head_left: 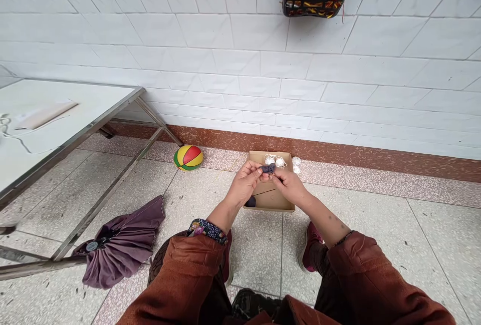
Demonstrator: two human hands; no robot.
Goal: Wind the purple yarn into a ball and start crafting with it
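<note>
Between my two hands is a small piece of dark grey-blue yarn work [268, 169], held above a shallow cardboard box [272, 203] on the floor. My left hand [248, 181] pinches its left end between thumb and fingers. The right end is gripped by my right hand [288, 185], with the thumb on the near side. A dark ball of yarn [250, 201] lies in the box's near left corner, and a dark strand crosses the box. White yarn balls [279, 161] sit at the box's far end. Any hook or needle is too small to make out.
More white balls [296, 161] lie just right of the box. A colourful ball [188, 157] rests by the wall. At left stand a metal-framed table [93, 95] and a purple folded cloth item [124, 245]. A black basket [313, 7] hangs on the tiled wall.
</note>
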